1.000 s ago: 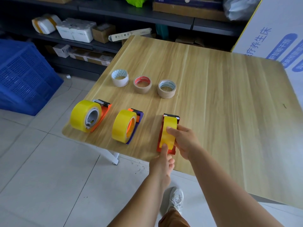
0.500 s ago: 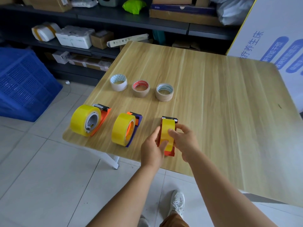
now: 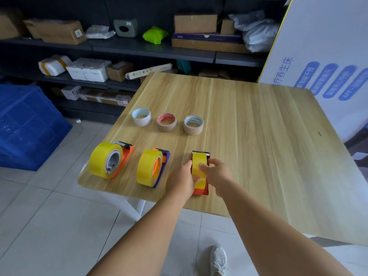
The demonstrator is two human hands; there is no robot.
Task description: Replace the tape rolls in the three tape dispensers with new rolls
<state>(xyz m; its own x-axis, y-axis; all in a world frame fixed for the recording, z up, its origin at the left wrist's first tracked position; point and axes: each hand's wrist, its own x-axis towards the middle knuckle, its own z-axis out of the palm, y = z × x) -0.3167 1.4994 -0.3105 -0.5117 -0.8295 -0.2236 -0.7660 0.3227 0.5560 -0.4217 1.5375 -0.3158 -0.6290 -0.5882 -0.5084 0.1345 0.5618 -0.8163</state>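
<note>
Gripping the right dispenser [image 3: 200,172] near the table [image 3: 258,136] edge, seemingly both hands.

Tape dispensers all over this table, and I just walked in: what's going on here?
A person is swapping tape rolls. Both hands, left and right, hold the right dispenser by its yellow roll, which is still mounted. The left dispenser and middle dispenser stand untouched, yellow rolls on. Three loose rolls lie in a row further back on the table.

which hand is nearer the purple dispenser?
Left. Left hand grips the orange dispenser just right of the purple dispenser; right hand is on its far side.
</note>
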